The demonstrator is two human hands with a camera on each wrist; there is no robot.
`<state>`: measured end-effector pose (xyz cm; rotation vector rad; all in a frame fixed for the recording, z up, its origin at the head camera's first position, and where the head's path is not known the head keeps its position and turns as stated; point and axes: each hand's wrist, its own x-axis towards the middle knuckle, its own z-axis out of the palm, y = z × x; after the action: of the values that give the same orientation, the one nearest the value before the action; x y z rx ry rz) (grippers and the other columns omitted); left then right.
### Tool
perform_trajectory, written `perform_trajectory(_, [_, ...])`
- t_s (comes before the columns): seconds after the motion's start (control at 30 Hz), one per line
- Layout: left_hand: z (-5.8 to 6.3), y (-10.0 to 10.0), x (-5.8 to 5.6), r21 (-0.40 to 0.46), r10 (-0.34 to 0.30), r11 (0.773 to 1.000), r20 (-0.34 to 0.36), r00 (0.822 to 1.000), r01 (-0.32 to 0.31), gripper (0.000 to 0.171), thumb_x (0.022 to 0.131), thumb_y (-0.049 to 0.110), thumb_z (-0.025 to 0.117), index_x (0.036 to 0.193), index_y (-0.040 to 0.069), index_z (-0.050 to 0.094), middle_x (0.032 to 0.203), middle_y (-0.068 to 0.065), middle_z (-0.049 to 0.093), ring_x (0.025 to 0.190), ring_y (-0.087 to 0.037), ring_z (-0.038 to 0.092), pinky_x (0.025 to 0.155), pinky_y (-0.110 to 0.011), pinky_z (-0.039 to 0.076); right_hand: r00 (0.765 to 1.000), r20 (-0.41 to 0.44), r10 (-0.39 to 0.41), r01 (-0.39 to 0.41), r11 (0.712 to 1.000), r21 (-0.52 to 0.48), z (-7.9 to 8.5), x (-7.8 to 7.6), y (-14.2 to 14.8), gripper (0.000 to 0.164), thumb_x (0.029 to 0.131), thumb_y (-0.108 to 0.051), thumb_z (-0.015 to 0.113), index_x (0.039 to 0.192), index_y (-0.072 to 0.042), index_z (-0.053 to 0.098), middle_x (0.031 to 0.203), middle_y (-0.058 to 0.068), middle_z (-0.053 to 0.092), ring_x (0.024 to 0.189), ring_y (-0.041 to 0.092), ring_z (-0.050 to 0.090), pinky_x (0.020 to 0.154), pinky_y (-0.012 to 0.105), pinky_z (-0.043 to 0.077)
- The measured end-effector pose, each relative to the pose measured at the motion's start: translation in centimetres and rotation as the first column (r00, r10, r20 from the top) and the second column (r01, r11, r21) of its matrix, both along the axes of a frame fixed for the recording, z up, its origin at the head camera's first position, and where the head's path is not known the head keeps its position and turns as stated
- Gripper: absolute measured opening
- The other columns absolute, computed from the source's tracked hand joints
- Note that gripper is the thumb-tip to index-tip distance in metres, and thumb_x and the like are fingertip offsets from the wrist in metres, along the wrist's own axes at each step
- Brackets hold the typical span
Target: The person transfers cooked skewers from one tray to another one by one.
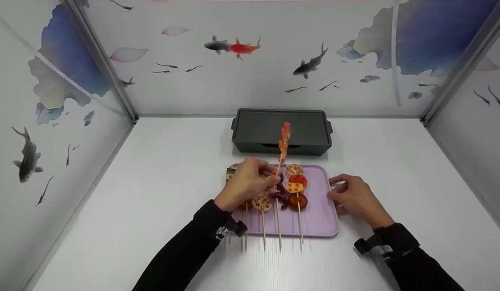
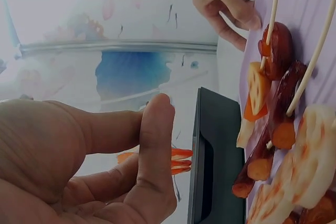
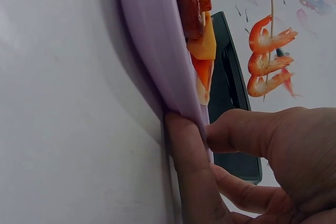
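Observation:
My left hand (image 1: 250, 182) pinches the stick of a shrimp skewer (image 1: 284, 141) between thumb and fingers, holding it raised above the tray. Three orange shrimp (image 3: 265, 59) are threaded on it, plain in the right wrist view. At the right edge of the lilac tray (image 1: 320, 218), my right hand (image 1: 357, 198) grips the rim, thumb on top and a finger beneath. On the tray lie several skewers: a mixed vegetable skewer (image 1: 296, 188) nearest the right hand, one with dark reddish pieces (image 1: 279, 198), and a lotus root skewer (image 1: 262, 202). The left hand partly covers the leftmost skewers.
A dark grey rectangular grill box (image 1: 282, 133) with side handles stands behind the tray, near the back wall. Bare skewer sticks (image 1: 279, 238) jut over the tray's front edge. White printed panels enclose the white table (image 1: 161, 182) at the back and both sides.

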<state>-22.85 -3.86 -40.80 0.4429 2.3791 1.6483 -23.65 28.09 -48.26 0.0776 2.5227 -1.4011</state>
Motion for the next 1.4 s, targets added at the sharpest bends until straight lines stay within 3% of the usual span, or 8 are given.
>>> perform_trajectory(0.1, [-0.2, 0.6, 0.5, 0.003, -0.016, 1.000, 0.005, 1.000, 0.016, 0.013, 0.093, 0.010, 0.074, 0.103, 0.001, 0.075, 0.088, -0.009, 0.074, 0.072, -0.023, 0.073, 0.068, -0.040, 0.061, 1.000, -0.007, 0.003, -0.003, 1.000, 0.008, 0.0, 0.0, 0.0, 0.049, 0.088, -0.012, 0.075, 0.134, -0.004, 0.059, 0.102, 0.017, 0.066, 0.077, 0.022, 0.069, 0.064, 0.037, 0.062])
perform_trajectory(0.23, [-0.7, 1.2, 1.0, -0.066, -0.034, 0.997, -0.038, 0.999, 0.031, 0.009, 0.092, 0.013, 0.075, 0.098, 0.006, 0.076, 0.084, -0.003, 0.074, 0.067, -0.016, 0.071, 0.063, -0.031, 0.059, 1.000, -0.011, 0.004, -0.004, 1.000, 0.006, 0.0, 0.0, 0.0, 0.048, 0.088, -0.011, 0.075, 0.133, -0.004, 0.059, 0.101, 0.016, 0.066, 0.076, 0.022, 0.069, 0.064, 0.037, 0.062])
perform_trajectory(0.4, [-1.1, 1.9, 1.8, -0.080, -0.068, 0.995, -0.013, 0.998, 0.067, 0.007, 0.092, 0.014, 0.076, 0.096, 0.008, 0.075, 0.085, -0.001, 0.073, 0.067, -0.015, 0.072, 0.059, -0.027, 0.056, 1.000, -0.011, 0.004, -0.004, 1.000, 0.018, 0.0, 0.0, 0.0, 0.048, 0.088, -0.012, 0.075, 0.133, -0.004, 0.059, 0.102, 0.016, 0.066, 0.076, 0.022, 0.069, 0.063, 0.037, 0.062])
perform_trajectory(0.57, [-1.7, 3.0, 2.3, -0.072, -0.075, 0.995, 0.005, 0.997, 0.075, 0.005, 0.090, 0.010, 0.077, 0.091, 0.006, 0.075, 0.081, -0.003, 0.073, 0.063, -0.015, 0.071, 0.061, -0.033, 0.059, 1.000, -0.005, 0.001, -0.001, 1.000, 0.018, 0.1, -0.1, 0.0, 0.048, 0.089, -0.013, 0.074, 0.133, -0.004, 0.059, 0.103, 0.017, 0.066, 0.076, 0.022, 0.069, 0.064, 0.037, 0.062])
perform_trajectory(0.8, [-2.0, 4.2, 3.4, 0.037, -0.093, 0.995, 0.127, 0.988, 0.089, 0.001, 0.092, 0.003, 0.073, 0.091, 0.003, 0.074, 0.083, -0.011, 0.073, 0.065, -0.025, 0.074, 0.069, -0.049, 0.061, 1.000, -0.001, -0.005, 0.005, 0.999, 0.035, 0.0, -0.1, 0.0, 0.047, 0.088, -0.014, 0.075, 0.132, -0.005, 0.060, 0.101, 0.015, 0.066, 0.075, 0.021, 0.069, 0.063, 0.036, 0.061])
perform_trajectory(0.9, [-2.0, 4.4, 3.8, 0.047, -0.099, 0.994, 0.122, 0.988, 0.094, 0.004, 0.092, 0.002, 0.071, 0.091, 0.004, 0.074, 0.082, -0.010, 0.073, 0.065, -0.025, 0.073, 0.069, -0.049, 0.061, 1.000, 0.001, -0.007, 0.007, 0.999, 0.042, 0.0, -0.2, 0.0, 0.048, 0.087, -0.015, 0.075, 0.132, -0.005, 0.060, 0.101, 0.015, 0.066, 0.075, 0.020, 0.069, 0.063, 0.036, 0.061])
perform_trajectory(1.13, [-2.2, 5.2, 5.0, 0.060, -0.079, 0.996, 0.185, 0.980, 0.069, 0.004, 0.090, 0.000, 0.074, 0.091, 0.004, 0.075, 0.081, -0.010, 0.072, 0.065, -0.028, 0.074, 0.066, -0.047, 0.061, 1.000, 0.011, -0.005, 0.005, 0.999, 0.042, 0.1, -0.2, 0.0, 0.050, 0.087, -0.016, 0.076, 0.132, -0.005, 0.059, 0.103, 0.015, 0.067, 0.074, 0.021, 0.070, 0.063, 0.036, 0.061])
perform_trajectory(1.4, [-2.8, 6.3, 5.7, -0.001, -0.022, 1.000, 0.214, 0.977, 0.023, 0.005, 0.088, 0.005, 0.079, 0.085, 0.006, 0.075, 0.079, -0.006, 0.072, 0.062, -0.021, 0.073, 0.065, -0.044, 0.061, 1.000, 0.016, -0.002, 0.001, 0.998, 0.060, 0.2, -0.2, -0.1, 0.052, 0.088, -0.018, 0.077, 0.135, -0.005, 0.058, 0.105, 0.015, 0.066, 0.075, 0.021, 0.068, 0.064, 0.035, 0.061])
